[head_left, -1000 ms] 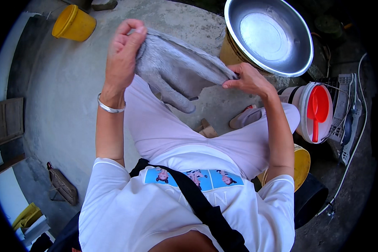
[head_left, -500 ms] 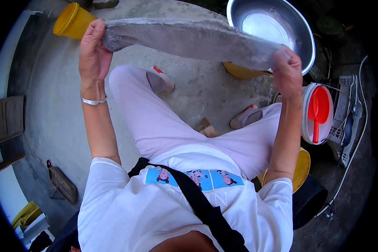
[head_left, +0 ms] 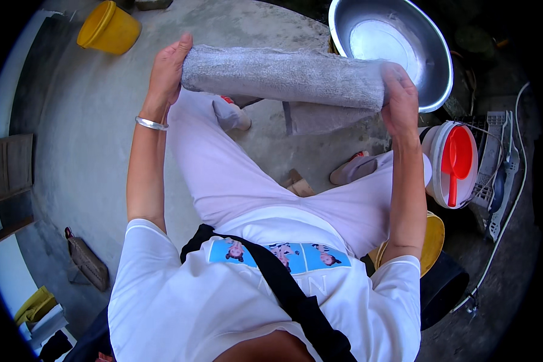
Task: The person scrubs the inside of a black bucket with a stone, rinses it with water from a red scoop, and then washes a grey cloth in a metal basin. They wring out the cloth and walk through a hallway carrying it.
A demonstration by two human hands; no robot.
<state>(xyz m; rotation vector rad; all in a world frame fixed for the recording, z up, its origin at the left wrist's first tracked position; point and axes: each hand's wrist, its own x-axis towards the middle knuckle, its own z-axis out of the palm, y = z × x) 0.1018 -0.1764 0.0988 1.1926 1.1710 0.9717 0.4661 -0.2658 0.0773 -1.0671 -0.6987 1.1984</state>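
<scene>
A grey towel point(head_left: 277, 72) is stretched between my two hands, in front of and above my knees. Its fuzzy upper part spans from hand to hand, and a thinner flap hangs beneath it on the right. My left hand point(head_left: 170, 69) grips the towel's left end, thumb on top, with a silver bangle on that wrist. The right end is pinched in my right hand point(head_left: 399, 96), its fingers slightly blurred. Just beyond my right hand stands a large metal basin point(head_left: 434, 66).
A yellow bucket point(head_left: 117, 30) stands at the far left. On the right, a red dipper point(head_left: 457, 157) lies in a white bucket point(head_left: 473, 145), beside a grey plastic rack point(head_left: 495, 175) and a pale hose point(head_left: 516, 199). Another yellow bucket point(head_left: 434, 241) sits by my right elbow. A woven stool point(head_left: 87, 259) is at left.
Both hands have come closer together, the left one moving right and slightly down. The towel has turned from a thin, slanted strip to a broader face, with a flap now hanging below.
</scene>
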